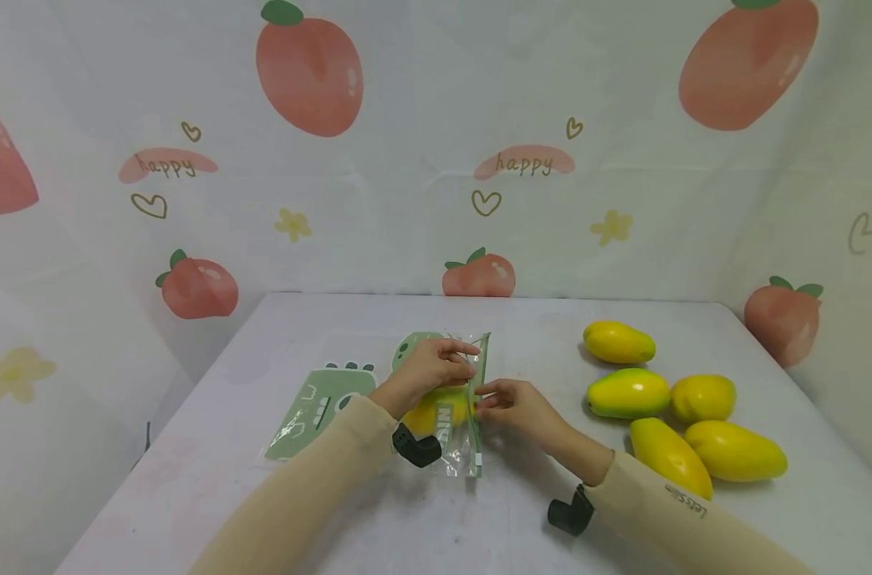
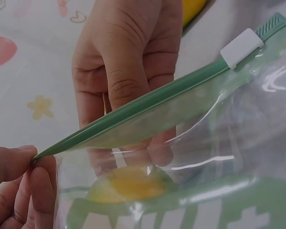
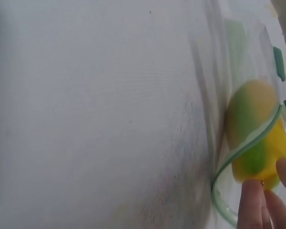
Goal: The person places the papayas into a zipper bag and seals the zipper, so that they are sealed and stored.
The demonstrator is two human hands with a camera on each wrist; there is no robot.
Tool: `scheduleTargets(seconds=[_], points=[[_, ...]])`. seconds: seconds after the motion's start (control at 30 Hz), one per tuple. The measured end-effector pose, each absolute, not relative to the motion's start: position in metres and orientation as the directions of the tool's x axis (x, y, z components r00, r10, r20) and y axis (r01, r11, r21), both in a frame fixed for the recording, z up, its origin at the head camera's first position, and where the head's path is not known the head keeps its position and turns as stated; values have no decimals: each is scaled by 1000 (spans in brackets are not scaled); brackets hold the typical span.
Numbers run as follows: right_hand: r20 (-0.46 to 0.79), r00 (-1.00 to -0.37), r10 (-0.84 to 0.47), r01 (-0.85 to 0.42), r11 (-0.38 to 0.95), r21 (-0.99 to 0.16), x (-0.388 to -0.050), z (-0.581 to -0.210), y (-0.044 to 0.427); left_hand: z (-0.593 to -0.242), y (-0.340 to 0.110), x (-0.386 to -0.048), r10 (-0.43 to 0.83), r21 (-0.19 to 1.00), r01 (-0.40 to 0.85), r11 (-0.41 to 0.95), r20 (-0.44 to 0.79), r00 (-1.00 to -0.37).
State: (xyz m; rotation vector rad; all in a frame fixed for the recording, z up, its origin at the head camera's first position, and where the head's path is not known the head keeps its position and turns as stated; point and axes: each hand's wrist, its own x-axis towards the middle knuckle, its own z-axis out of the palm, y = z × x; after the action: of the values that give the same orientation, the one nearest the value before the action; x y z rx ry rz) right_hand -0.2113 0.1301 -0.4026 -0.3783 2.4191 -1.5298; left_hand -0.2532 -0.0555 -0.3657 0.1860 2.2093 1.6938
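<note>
Left hand: its grip is closed to a fine pinch on the green zip strip, away from the white slider; the hold appears to keep the mouth spread.
Right hand: fingertips within the mouth, at the end of the bagged mango; fingers slightly parted, though whether they pinch or merely press cannot be told. The approach from the right suits a mouth facing that way.
Zip bag: clear, green-printed, at mid-desk, its mouth loop parted; the bagged mango lies inside, lengthwise to the opening, presumably the easier way through.
Obstructions: the left hand and black wrist camera hide part of the zip bag from above; loose film and the zip strip cross the right fingers in the left wrist view.
Second bag: flat, bearing a green creature print, to the left; the left sleeve covers its near right corner.
Loose mangoes: five at right, comprising a far one, a greener one, a rounder one and two nearer; the right sleeve passes close by.
Desk: pale, before a peach-patterned cloth.
</note>
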Motion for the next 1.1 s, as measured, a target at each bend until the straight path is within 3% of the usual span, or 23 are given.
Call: scheduleTargets(seconds=[0.8,1.1], points=[[-98,-917,-388,-79,416,-906,-209,-398,132,-369,-57,-254,308,958,-130,255,-208,-928],[-33,-932,-360,-138,437,-889,-207,-389,145,-368,-58,-253,302,957,-128,261,-207,-931]])
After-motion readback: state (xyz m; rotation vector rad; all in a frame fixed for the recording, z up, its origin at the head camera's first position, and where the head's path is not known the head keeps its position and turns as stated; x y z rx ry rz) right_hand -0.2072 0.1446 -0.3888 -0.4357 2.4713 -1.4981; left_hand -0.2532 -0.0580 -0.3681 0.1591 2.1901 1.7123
